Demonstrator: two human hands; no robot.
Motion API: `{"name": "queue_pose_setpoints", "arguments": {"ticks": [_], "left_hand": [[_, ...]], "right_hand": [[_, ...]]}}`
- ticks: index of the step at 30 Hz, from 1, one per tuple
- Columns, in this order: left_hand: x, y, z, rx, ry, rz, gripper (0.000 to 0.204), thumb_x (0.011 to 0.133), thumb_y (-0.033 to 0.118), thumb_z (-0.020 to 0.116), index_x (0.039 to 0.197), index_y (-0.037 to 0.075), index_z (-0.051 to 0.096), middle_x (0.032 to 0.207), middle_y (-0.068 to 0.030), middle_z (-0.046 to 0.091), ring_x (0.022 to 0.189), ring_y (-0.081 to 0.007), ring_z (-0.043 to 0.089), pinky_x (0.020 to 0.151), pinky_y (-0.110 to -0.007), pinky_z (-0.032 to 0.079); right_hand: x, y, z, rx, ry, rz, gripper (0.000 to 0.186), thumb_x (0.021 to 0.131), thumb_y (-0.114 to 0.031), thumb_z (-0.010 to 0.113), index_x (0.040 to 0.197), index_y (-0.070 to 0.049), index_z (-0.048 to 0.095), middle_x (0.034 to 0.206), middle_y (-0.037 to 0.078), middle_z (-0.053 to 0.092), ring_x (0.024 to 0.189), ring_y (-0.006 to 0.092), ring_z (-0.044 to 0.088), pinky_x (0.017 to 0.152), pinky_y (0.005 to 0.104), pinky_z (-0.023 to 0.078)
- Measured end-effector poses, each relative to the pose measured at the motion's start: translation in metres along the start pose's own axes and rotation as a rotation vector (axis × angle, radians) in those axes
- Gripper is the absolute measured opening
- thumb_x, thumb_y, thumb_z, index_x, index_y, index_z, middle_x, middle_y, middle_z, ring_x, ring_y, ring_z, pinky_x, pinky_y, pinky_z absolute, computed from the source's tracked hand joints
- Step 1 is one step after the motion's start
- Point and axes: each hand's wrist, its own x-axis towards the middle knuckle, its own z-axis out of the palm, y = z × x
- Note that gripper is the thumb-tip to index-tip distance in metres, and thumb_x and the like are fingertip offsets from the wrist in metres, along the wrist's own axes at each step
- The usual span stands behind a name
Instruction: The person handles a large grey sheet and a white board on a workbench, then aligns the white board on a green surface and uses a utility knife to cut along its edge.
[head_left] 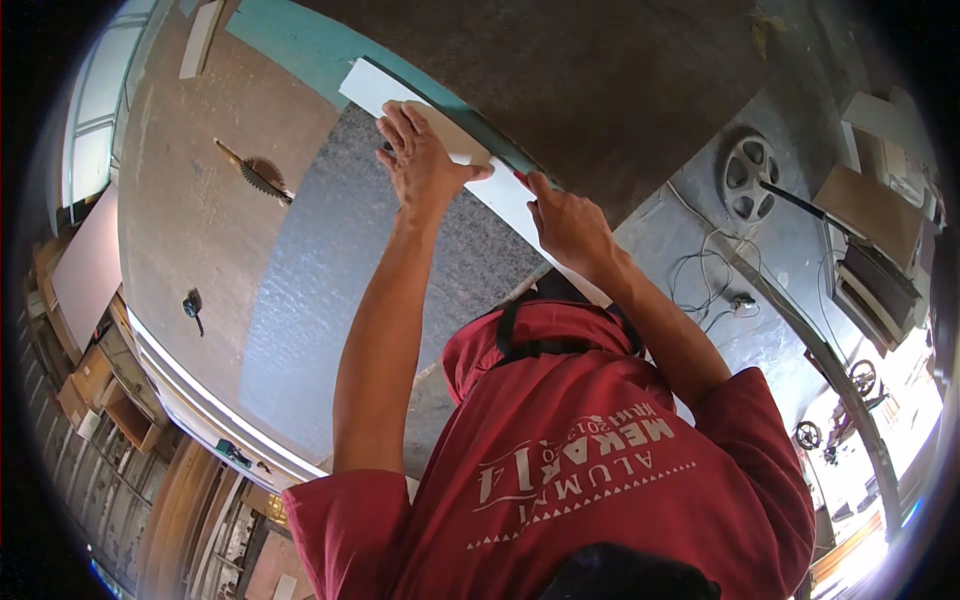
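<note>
A long white strip of board (365,88) lies slanting across the table in front of me, along the edge of a dark panel. My left hand (420,160) rests on it with fingers spread and thumb stretched out to the right. A cream-coloured patch (452,132) shows on the strip beside that hand; I cannot tell if it is a separate piece. Closer to me, my right hand (575,228) is closed around a small tool with a red part (522,179) showing, at the strip's far edge. The fingers hide the rest of the tool.
A toothed circular saw blade (265,177) stands up from the brown tabletop (200,230) at left. A small black object (192,304) lies nearer. At right are a grey handwheel (748,180), loose cables (700,275) and stacked boards (878,215).
</note>
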Motion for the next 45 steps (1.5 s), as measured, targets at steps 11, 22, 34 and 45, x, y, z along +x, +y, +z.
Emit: {"name": "queue_pose_setpoints", "arguments": {"ticks": [11,22,34,45], "left_hand": [[0.000,-0.003,0.004,0.033,-0.004,0.018,0.147,0.050,0.051,0.096,0.156,-0.009,0.013,0.163,-0.0315,0.009,0.152,-0.0484,0.010,0.114,-0.069,0.026],[0.005,-0.003,0.004,0.068,-0.095,-0.025,0.150,0.056,0.056,0.093,0.157,-0.007,0.002,0.165,-0.0301,0.000,0.154,-0.0463,-0.001,0.116,-0.069,0.020],[0.004,-0.008,0.007,0.041,-0.035,0.010,0.152,0.052,0.058,0.094,0.156,-0.009,0.006,0.163,-0.0337,0.005,0.153,-0.0492,0.003,0.114,-0.070,0.022],[0.002,-0.015,0.010,-0.009,0.028,0.029,0.135,0.062,0.053,0.090,0.156,-0.009,0.014,0.164,-0.0323,0.007,0.152,-0.0509,0.009,0.113,-0.072,0.024]], "right_hand": [[-0.082,0.035,-0.002,0.032,-0.042,0.114,0.031,0.099,-0.021,0.057,0.123,-0.006,0.044,0.086,0.022,0.069,0.077,0.0424,0.069,0.065,0.0536,0.054],[-0.132,0.059,-0.001,-0.001,-0.167,0.269,0.037,0.098,-0.020,0.057,0.131,-0.007,0.045,0.100,0.024,0.070,0.084,0.0444,0.069,0.070,0.0548,0.053],[-0.120,0.037,-0.032,0.117,-0.018,0.213,0.030,0.099,-0.020,0.057,0.123,-0.008,0.046,0.103,0.020,0.069,0.087,0.0432,0.069,0.071,0.0540,0.054],[0.107,-0.051,-0.011,0.173,0.224,-0.126,0.029,0.097,-0.020,0.058,0.119,-0.003,0.049,0.091,0.023,0.070,0.083,0.0417,0.070,0.068,0.0509,0.055]]}}
